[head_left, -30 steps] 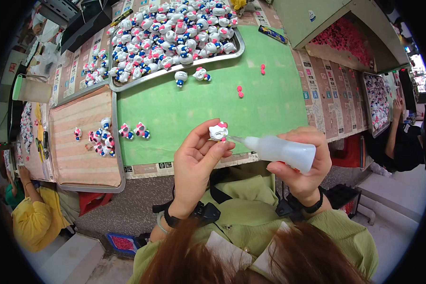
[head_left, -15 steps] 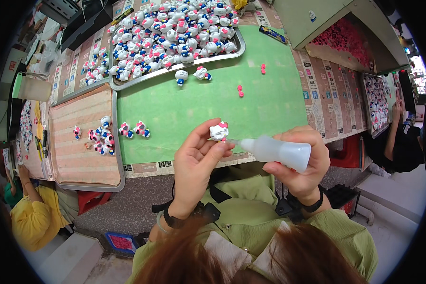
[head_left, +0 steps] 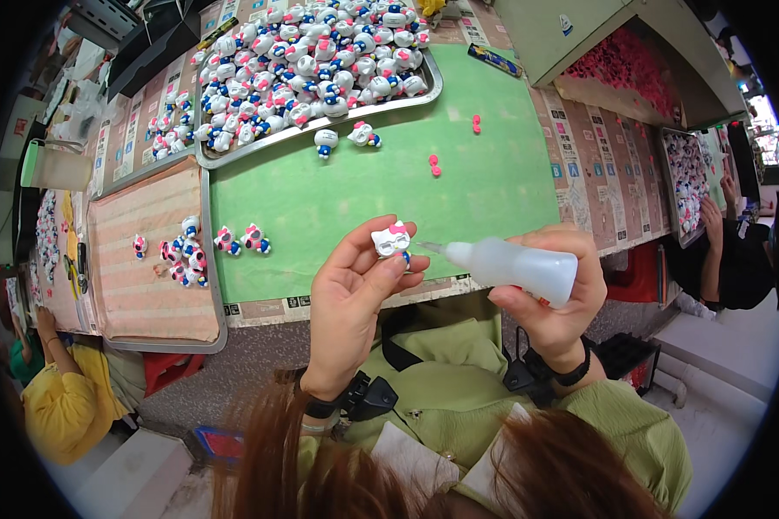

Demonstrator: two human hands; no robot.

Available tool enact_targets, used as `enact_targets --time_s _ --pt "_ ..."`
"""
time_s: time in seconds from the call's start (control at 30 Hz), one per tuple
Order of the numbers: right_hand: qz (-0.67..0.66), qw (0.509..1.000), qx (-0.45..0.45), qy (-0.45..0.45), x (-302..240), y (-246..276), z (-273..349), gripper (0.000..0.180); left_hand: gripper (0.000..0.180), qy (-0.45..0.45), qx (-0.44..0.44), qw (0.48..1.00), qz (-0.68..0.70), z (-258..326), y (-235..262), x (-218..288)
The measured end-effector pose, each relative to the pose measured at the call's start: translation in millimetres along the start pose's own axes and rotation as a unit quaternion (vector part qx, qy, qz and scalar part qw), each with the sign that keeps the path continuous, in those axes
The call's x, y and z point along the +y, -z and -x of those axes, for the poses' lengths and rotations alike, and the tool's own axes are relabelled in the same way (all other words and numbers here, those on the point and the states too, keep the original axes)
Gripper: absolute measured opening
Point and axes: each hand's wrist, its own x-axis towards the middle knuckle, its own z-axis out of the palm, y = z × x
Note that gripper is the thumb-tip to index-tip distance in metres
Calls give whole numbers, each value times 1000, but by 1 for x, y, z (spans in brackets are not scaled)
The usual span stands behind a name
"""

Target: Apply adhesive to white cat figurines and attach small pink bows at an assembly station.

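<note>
Small figurines [head_left: 189,251] are contained in a cloth-lined tray [head_left: 121,294] at left. A white figurine [head_left: 389,241] is pinched by the left hand [head_left: 346,290], over the green mat [head_left: 320,199]. Just beside it, the nozzle [head_left: 446,249] of a squeeze bottle [head_left: 524,272] is directed leftward, grasped by the right hand [head_left: 573,285].

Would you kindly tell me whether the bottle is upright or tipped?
Tipped: the right hand holds the bottle sideways, its nozzle pointing left.

figurine [head_left: 391,240]: turned, blue now showing | bottle nozzle [head_left: 457,253]: raised
</note>
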Motion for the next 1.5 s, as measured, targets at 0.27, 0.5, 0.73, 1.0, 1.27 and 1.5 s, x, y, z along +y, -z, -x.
enact_targets --time_s 0.27,0.5,0.73,1.0,1.27,1.5 --pt "11 1000 -3 0 2 -1 -1 39 34 0 14 1000 -4 1 0 2" --pt "-82 985 92 -118 11 6 0 34 34 -5 27 1000 -9 0 2 -1" --pt "7 973 132 -192 109 45 -43 35 34 -21 51 998 -10 -3 5 -3" --pt "304 948 82 -55 78 37 -48 31 34 -10 47 999 -7 -7 8 -3" --pt "346 897 -240 -130 120 7 -96 19 34 41 -27 999 -22 -2 -2 4" --pt "367 884 -256 -134 119 4 -87 14 34 56 -29 998 -6 0 0 0"
